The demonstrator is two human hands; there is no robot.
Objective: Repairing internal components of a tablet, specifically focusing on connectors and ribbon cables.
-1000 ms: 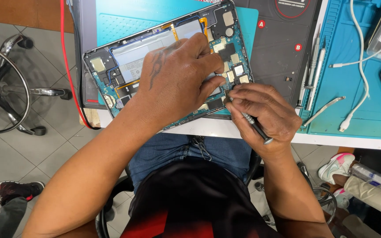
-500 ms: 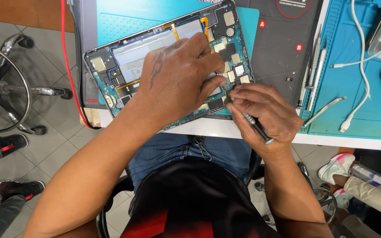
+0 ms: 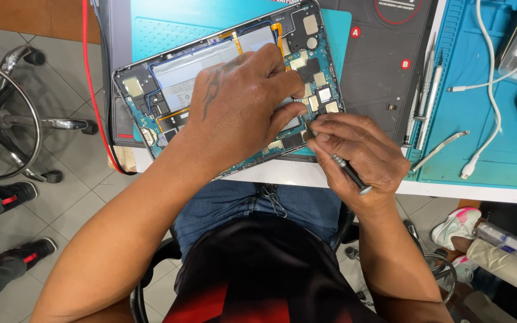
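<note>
On white bench point(image 3: 450, 192), teal mat point(image 3: 480, 119), tiled floor point(image 3: 79, 203)

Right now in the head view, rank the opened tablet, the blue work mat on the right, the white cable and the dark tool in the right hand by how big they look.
1. Opened tablet
2. Blue work mat, cut off by the frame, so close to the tablet and unsure
3. White cable
4. Dark tool in the right hand, mostly hidden

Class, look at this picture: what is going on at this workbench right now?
A seated person works on an opened tablet lying at the edge of a bench, its circuit boards and battery exposed. The left hand presses down on the tablet. The right hand grips a slim dark tool, tip down at the board's lower right. Spare tools and a white cable lie on a blue mat.
</note>
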